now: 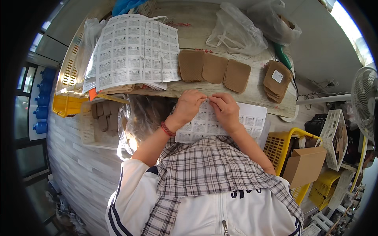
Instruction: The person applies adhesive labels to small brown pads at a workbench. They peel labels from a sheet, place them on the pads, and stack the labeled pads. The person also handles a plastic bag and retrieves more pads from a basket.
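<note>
A sheet of printed white stickers rests across my lap, against the table's front edge. My left hand and my right hand meet at its upper edge, both closed in a pinch. A small pale bit of the sheet shows between the fingertips; whether a sticker is lifted off is too small to tell. Just beyond my hands, brown rounded fabric pads lie in a row of three overlapping piles. To the right, a stack of brown pads carries a white square sticker on top.
More sticker sheets cover the table's left side. Clear plastic bags lie at the back, near a green-handled tool. A yellow crate with a cardboard box stands at my right, and a fan beyond. A white crate sits lower left.
</note>
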`<state>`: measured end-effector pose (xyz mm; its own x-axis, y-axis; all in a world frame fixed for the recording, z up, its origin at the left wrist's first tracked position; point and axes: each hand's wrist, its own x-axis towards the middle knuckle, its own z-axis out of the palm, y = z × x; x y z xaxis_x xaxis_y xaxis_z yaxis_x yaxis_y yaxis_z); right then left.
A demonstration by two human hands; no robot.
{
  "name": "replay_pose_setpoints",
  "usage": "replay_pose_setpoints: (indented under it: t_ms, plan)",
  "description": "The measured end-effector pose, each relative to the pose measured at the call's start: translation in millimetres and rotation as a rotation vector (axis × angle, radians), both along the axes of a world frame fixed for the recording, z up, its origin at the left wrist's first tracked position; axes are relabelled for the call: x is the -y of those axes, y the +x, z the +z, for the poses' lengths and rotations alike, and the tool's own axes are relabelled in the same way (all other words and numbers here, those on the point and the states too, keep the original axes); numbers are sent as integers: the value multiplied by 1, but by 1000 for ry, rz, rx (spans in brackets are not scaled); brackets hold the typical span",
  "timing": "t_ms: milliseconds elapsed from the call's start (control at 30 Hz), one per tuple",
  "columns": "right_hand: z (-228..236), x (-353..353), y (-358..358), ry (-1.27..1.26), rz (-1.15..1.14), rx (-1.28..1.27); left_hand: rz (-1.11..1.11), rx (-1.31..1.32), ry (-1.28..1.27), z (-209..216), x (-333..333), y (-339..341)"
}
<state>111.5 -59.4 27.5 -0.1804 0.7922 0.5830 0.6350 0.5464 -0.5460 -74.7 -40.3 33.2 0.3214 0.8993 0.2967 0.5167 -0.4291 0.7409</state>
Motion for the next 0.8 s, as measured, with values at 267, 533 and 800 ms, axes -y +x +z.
replay_pose_setpoints:
  t_ms: [267,533,800]
  plan:
    - [4,4,5,74,30,99,-21,118,-219,-4,-6,5]
    - [0,2,8,-38,79,-43,-10,98,-261,-5,-8,8]
    - [-6,-7,22,-863,71,-386,-76,-89,-123,5,-5,9]
